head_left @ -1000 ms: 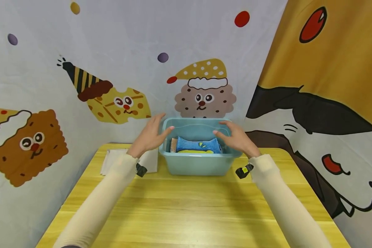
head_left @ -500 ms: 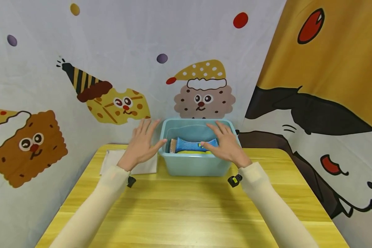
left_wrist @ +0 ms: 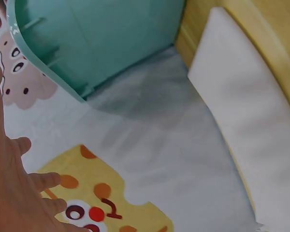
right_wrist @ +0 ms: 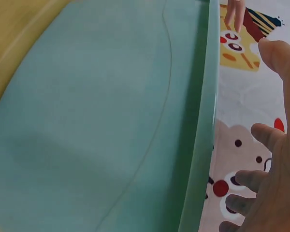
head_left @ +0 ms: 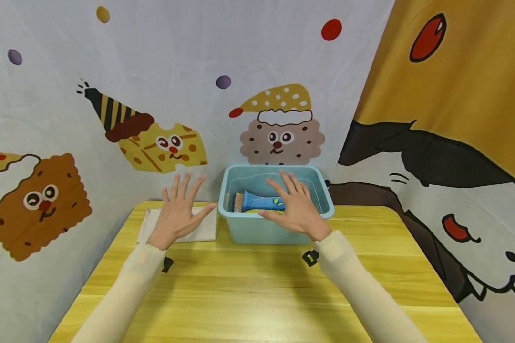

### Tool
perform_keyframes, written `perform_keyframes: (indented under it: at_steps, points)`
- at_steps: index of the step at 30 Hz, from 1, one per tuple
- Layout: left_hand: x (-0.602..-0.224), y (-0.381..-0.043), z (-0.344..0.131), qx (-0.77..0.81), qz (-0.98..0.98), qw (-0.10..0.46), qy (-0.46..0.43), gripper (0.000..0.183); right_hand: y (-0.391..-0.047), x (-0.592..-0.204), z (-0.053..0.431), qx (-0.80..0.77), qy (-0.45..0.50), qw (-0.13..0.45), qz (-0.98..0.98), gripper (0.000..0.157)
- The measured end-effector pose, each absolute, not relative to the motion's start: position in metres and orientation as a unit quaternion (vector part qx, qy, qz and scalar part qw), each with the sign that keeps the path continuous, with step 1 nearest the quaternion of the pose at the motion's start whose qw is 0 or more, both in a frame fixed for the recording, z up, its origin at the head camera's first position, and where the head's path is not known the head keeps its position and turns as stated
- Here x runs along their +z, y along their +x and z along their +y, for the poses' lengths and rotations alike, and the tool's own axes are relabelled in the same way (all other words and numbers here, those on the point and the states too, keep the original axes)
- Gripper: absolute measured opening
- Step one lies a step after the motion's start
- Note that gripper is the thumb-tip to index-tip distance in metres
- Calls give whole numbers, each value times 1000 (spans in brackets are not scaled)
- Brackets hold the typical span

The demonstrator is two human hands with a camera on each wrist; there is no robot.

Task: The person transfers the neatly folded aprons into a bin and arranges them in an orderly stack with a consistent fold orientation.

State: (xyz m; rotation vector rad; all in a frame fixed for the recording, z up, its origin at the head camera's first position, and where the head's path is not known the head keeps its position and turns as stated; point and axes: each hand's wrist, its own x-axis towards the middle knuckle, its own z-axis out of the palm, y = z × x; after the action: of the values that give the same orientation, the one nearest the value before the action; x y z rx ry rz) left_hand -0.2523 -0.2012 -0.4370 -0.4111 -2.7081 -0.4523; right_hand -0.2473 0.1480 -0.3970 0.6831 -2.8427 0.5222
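Observation:
A light blue plastic tub stands at the back of the table. Inside lie a blue packet with a yellow-green leaf print, a brown patterned item at its left end, and something yellow partly hidden by the rim. My left hand, fingers spread and holding nothing, is left of the tub, above a folded white cloth. In front of the tub's right half my right hand hovers with fingers spread, overlapping its rim and part of the packet in the head view. Its palm holds nothing.
The wooden table runs toward me from the tub. Behind it hangs a white and orange curtain printed with cartoon faces, close to the tub's back side.
Both hands have drawn back toward me and shifted left, the left one moving away from the tub's side, the right one across its front. Fingers have spread wider. Tub and packet have stayed put.

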Motion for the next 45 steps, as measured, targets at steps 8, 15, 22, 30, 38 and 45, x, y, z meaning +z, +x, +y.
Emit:
perform_keyframes:
  at_steps: [8,15,22,30,38,45]
  points:
    - [-450,-248,-220,-167,-964,166,-125,88,-246,-403,128,159,251,96,-950,88]
    - [-462,-249,-241,-164,-970,146,-105,88,-244,-402,110,145,264,86,-950,91]
    - [-471,-248,-262,-187,-973,112,-78,89,-239,-405,88,139,292,89,-942,89]
    - [-483,-249,-284,-196,-976,84,-45,90,-237,-407,59,128,326,84,-933,92]
    - [-495,-257,-304,-212,-974,66,-37,91,-233,-411,30,101,346,77,-930,92]
    - [-506,-264,-317,-222,-975,23,-15,96,-224,-419,3,76,385,72,-917,93]
